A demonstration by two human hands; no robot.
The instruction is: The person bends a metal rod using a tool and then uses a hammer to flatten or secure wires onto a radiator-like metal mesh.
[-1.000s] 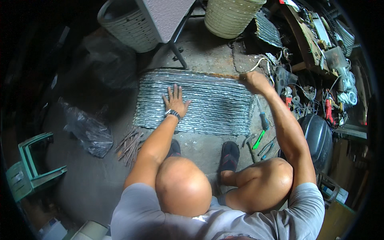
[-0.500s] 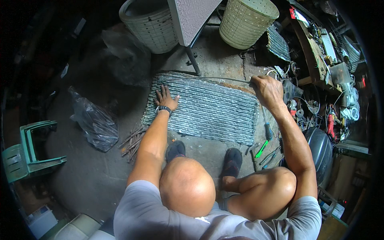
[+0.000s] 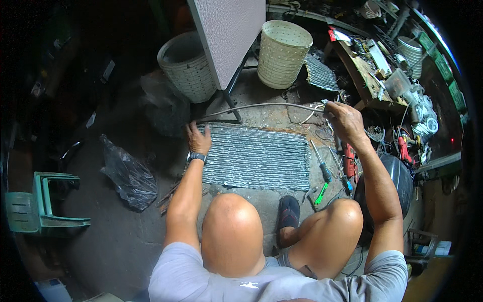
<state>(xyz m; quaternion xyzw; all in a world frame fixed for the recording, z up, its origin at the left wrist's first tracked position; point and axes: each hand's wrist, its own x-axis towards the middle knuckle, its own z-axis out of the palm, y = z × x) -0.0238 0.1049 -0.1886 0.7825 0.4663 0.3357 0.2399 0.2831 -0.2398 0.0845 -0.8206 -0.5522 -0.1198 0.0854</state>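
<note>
On the floor in front of me lies a ridged grey-green panel point(image 3: 256, 158), its rows running left to right. My right hand point(image 3: 347, 123), raised beyond its far right corner, is closed around one end of a long, thin grey rod point(image 3: 282, 104). The rod bows across above the panel's far edge. Its other end reaches the panel's far left corner, where my left hand point(image 3: 199, 141) rests with thumb and fingers apart. Those fingertips are close to the rod's end; whether they touch it, I cannot tell.
Right of the panel lie a screwdriver point(image 3: 326, 172), a green-handled tool point(image 3: 321, 194) and a red power tool point(image 3: 349, 160). Two perforated baskets point(image 3: 284, 55) and a leaning board point(image 3: 234, 40) stand beyond. To the left are a plastic bag point(image 3: 130, 176) and a green stool point(image 3: 43, 201).
My left hand has slid from the panel's surface to its far left corner. The rod now arches higher beyond the panel, still in my right hand. The view has shifted.
</note>
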